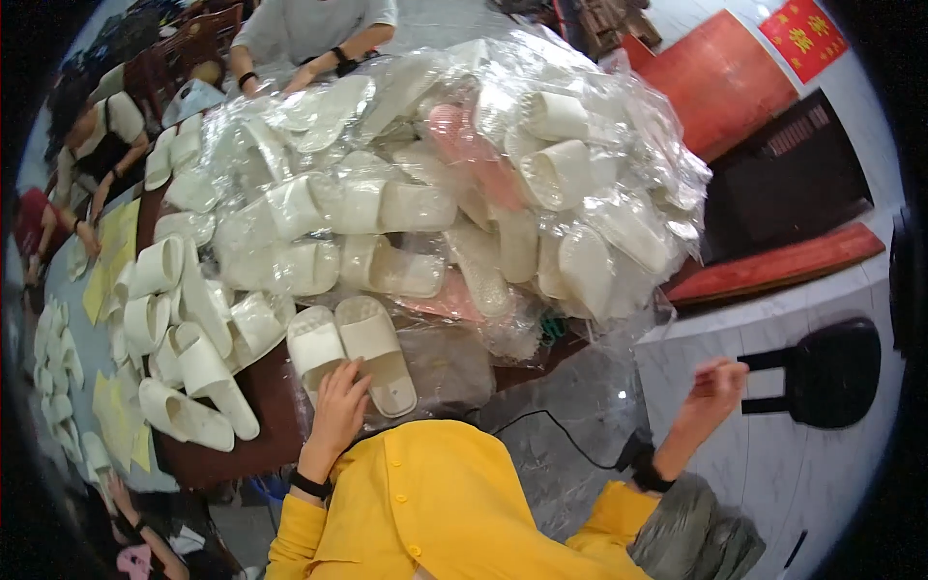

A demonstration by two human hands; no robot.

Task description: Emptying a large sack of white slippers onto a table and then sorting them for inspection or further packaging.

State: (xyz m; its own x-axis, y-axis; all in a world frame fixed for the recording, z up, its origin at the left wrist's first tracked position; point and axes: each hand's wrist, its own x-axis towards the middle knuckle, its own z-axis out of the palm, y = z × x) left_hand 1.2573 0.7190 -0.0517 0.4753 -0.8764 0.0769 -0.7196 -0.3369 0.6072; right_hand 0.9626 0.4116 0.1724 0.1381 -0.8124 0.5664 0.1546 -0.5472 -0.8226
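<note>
The dark reddish-brown counter point(237, 464) carries everything here, and across its far and right parts spreads a big heap of bagged slippers point(396, 208), mostly white with a few pink ones, under clear wrapping. A smaller pile of loose white slippers point(203, 338) sits toward the counter's left edge. Off the right side, above the floor, stands a black stool point(836, 372). At the near edge, just in front of the person's body, lies a pair of white slippers point(371, 343), side by side, toes toward the far edge and heels toward the near one, the long axis leaning slightly left as it runs away. Of the two hands, the left hand point(340, 398) is clearly the nearer: it reaches up over the near edge onto the pair, fingers extended and a little apart, though whether they pinch a rim I cannot tell. The right hand point(717, 380) is well apart, out past the counter toward the stool, with its fingers loosely curled and nothing plainly visible in them
</note>
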